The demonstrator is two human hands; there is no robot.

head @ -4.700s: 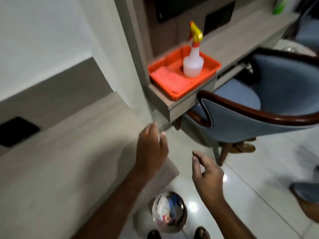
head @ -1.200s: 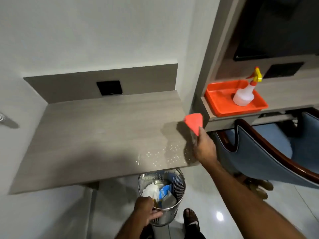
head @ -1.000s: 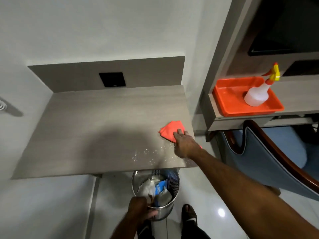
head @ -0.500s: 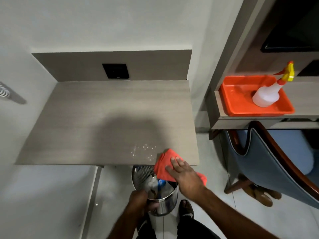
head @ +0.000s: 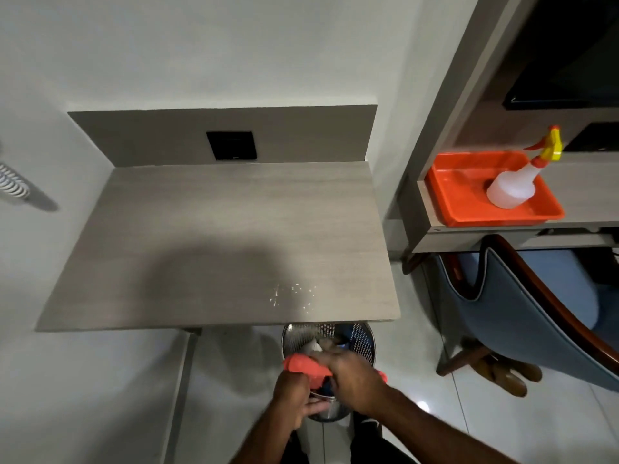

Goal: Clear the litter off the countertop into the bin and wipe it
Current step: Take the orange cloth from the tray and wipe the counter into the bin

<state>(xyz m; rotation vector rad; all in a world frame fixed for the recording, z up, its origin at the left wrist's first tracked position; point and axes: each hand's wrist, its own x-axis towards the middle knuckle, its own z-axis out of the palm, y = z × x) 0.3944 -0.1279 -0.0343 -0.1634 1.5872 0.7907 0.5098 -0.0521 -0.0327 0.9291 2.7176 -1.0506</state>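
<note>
At the far left a coiled white cord (head: 11,182) hangs against the wall. The grey worktop (head: 207,236) fills the middle, with a black wall plate (head: 231,145) on the upstand behind it (any marking there is too small to read). A scatter of white crumbs (head: 291,294) lies near the worktop's front right corner.

Below the front edge, a perforated metal bin (head: 355,336) stands on the floor, with white and blue litter showing inside; no print on it can be read.

The left hand (head: 291,396) comes up from the bottom of the view, forearm angled up and to the right, its fingers (head: 315,408) clenched round the bin's near rim. Just to its right, the right hand (head: 351,376) reaches in from the lower right, back of the hand upward, fingers curled and grasping an orange cloth (head: 303,365) over the bin's mouth. The cloth is bunched, one end sticking out left above the left hand, a small tip showing at the wrist side (the picture is blurred here).

Farther right, a shelf (head: 582,189) carries an orange tray (head: 465,192), and a white spray bottle (head: 512,189) with a yellow and red trigger stands in it, label-free as far as can be seen. Under the shelf sits a blue chair (head: 522,306) with a dark wooden rim, and brown shoes (head: 509,376) lie on the floor beneath it.
</note>
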